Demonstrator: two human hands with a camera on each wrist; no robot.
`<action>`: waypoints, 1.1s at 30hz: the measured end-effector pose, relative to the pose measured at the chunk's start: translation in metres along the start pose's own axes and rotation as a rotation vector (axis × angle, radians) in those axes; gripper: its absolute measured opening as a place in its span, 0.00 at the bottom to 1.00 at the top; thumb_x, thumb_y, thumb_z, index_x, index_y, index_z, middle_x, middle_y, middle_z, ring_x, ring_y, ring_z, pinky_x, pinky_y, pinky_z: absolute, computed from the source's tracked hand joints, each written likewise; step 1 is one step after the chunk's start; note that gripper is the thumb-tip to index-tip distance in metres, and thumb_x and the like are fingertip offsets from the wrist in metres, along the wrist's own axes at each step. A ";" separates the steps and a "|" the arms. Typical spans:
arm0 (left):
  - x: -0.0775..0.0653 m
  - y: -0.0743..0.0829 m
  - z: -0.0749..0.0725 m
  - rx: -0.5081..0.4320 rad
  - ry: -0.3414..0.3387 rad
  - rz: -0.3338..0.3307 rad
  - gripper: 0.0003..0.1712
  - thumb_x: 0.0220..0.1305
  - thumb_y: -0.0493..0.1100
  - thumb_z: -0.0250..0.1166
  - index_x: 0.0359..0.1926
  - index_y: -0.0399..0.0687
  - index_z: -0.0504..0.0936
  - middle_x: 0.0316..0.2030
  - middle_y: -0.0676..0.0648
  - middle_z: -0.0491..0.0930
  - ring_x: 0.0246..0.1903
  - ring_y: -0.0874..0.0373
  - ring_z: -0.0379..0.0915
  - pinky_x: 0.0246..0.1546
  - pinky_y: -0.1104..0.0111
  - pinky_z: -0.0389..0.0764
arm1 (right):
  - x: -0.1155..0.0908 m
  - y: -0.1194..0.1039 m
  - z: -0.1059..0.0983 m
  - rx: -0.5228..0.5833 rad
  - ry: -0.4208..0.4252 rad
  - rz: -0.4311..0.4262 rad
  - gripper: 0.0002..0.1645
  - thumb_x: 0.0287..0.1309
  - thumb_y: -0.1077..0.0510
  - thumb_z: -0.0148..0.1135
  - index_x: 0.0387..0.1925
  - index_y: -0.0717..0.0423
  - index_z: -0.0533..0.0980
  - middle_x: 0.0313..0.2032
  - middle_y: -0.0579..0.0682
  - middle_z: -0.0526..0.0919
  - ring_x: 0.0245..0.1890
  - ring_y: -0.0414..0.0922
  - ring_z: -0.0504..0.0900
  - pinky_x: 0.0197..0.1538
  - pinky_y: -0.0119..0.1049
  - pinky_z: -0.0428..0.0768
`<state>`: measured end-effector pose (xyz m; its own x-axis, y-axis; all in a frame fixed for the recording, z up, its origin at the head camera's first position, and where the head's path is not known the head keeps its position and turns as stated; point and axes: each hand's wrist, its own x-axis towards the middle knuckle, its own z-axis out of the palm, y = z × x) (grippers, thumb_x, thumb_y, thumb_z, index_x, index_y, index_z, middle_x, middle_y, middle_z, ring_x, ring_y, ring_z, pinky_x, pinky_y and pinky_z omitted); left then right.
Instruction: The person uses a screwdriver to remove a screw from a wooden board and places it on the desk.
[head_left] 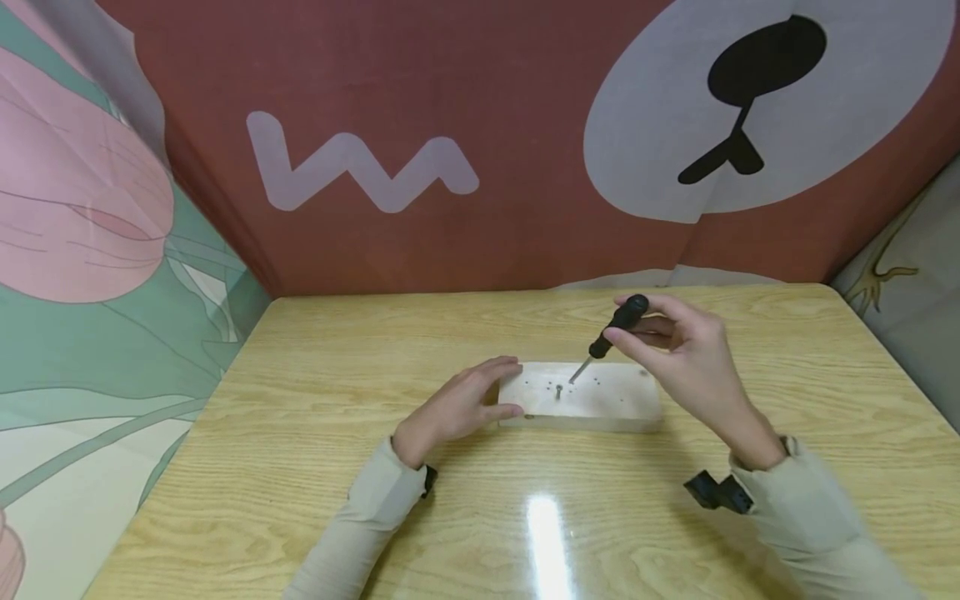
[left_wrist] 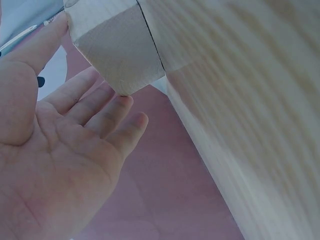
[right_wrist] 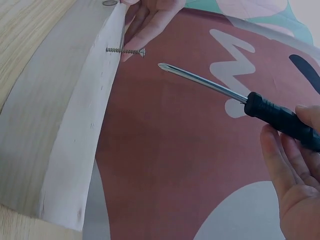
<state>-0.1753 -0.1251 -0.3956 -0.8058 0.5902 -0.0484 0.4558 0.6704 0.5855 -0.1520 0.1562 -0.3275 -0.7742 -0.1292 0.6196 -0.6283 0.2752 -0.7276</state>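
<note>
A pale wooden block [head_left: 592,408] lies on the table, its top face dotted with small holes. From that face a screw [right_wrist: 125,51] stands up, its thread partly exposed. My left hand [head_left: 461,404] grips the block's left end, thumb at the near side and fingers at the far side. With thumb and fingers, my right hand [head_left: 697,358] holds a black-handled screwdriver [head_left: 626,315] above the block, tilted with its tip downward. In the right wrist view the cross-shaped tip is apart from the screw head.
The wood-grain table [head_left: 360,358] extends around the block. Behind it hangs a reddish-brown printed cloth [head_left: 450,250], and a floral cloth [head_left: 82,350] covers the left side. Dark wrist devices [head_left: 717,492] sit at the sleeve cuffs.
</note>
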 end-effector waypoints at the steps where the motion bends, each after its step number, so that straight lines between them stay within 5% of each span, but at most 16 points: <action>1: 0.000 0.000 0.000 0.003 0.000 0.000 0.38 0.67 0.55 0.64 0.73 0.48 0.65 0.75 0.46 0.60 0.75 0.50 0.56 0.74 0.56 0.63 | 0.000 0.000 0.001 0.005 0.002 0.004 0.21 0.48 0.78 0.70 0.46 0.65 0.81 0.40 0.37 0.86 0.36 0.32 0.88 0.39 0.25 0.85; 12: 0.001 -0.002 0.001 0.015 0.002 -0.003 0.38 0.67 0.56 0.64 0.73 0.48 0.65 0.75 0.47 0.60 0.75 0.51 0.55 0.74 0.56 0.62 | 0.004 -0.002 0.010 0.007 -0.019 -0.014 0.23 0.48 0.77 0.70 0.47 0.61 0.82 0.35 0.40 0.87 0.34 0.33 0.88 0.38 0.25 0.85; 20: 0.001 -0.003 0.001 0.041 0.006 0.013 0.38 0.67 0.56 0.64 0.72 0.47 0.66 0.74 0.46 0.61 0.74 0.51 0.57 0.73 0.56 0.63 | 0.004 0.000 0.014 -0.066 -0.052 -0.003 0.21 0.49 0.74 0.71 0.47 0.60 0.82 0.34 0.55 0.88 0.34 0.29 0.87 0.39 0.23 0.85; 33: 0.002 -0.002 0.001 0.032 0.008 0.003 0.38 0.66 0.56 0.65 0.72 0.48 0.67 0.74 0.47 0.62 0.74 0.52 0.57 0.74 0.57 0.63 | 0.005 0.000 0.021 -0.057 -0.076 -0.042 0.22 0.48 0.74 0.72 0.47 0.61 0.82 0.36 0.55 0.88 0.35 0.28 0.86 0.39 0.24 0.85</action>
<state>-0.1775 -0.1250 -0.3982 -0.8075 0.5885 -0.0404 0.4695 0.6827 0.5598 -0.1577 0.1353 -0.3311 -0.7519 -0.2128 0.6239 -0.6569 0.3212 -0.6821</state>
